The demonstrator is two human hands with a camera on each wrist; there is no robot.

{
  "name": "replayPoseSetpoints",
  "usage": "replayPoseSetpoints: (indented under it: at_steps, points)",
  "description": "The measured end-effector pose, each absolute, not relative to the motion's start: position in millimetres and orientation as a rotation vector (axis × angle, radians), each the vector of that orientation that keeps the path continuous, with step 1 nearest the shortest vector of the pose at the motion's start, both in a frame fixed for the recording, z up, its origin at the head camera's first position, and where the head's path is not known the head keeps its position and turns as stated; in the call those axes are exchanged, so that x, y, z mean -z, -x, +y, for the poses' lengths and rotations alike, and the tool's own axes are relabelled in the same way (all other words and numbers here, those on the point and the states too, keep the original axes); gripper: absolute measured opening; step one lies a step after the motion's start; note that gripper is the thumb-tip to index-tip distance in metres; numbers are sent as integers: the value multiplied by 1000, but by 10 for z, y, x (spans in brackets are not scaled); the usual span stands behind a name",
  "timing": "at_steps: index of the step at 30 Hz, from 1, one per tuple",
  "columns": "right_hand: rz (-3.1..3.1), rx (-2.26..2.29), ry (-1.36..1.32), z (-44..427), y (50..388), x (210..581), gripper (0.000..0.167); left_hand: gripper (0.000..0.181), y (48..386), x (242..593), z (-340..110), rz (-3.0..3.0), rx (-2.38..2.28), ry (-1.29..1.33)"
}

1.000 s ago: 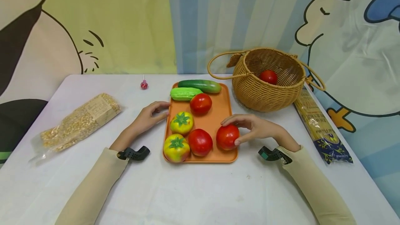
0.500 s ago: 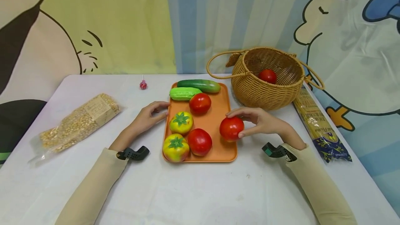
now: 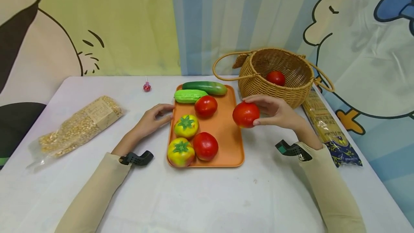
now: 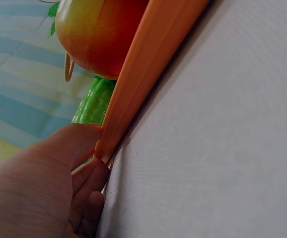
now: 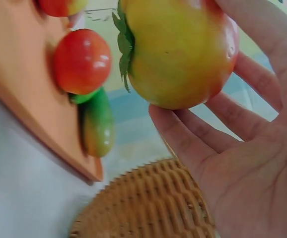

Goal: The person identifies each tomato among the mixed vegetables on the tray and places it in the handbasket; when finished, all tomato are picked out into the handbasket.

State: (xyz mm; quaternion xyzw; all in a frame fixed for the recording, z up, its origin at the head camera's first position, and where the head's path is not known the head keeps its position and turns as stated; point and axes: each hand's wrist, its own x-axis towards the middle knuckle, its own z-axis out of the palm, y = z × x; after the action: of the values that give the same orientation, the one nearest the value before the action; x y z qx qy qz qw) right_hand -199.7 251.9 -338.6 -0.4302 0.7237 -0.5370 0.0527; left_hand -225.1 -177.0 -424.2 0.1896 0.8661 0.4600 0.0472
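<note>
Three near tomatoes [image 3: 205,146] lie on the orange tray [image 3: 228,146], seemingly pending; relaxed left hand [image 3: 153,119] touches its left side; right hand [image 3: 276,112] grips a lifted tomato [image 3: 246,115] near its right side; fourth tomato [image 3: 206,106], bitter melon [image 3: 189,96], cucumber [image 3: 205,88], likewise pending; wicker basket [image 3: 258,88] contains one tomato [image 3: 276,78], presumably done.

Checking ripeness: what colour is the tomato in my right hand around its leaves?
The tomato is yellow there, clearest in the right wrist view.

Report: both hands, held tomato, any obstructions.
Right hand: holding red tomato aloft by right edge of orange tray. Left hand: touching tray's left edge. Wicker basket just beyond right hand; no obstruction apparent.
</note>
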Motion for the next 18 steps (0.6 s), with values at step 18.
replayPoseSetpoints:
  at_steps: [18]
  points:
    - [2262,2023,1042,2806,2139,3012,52,42,2231,4230,-1768,2630,-1428,-575]
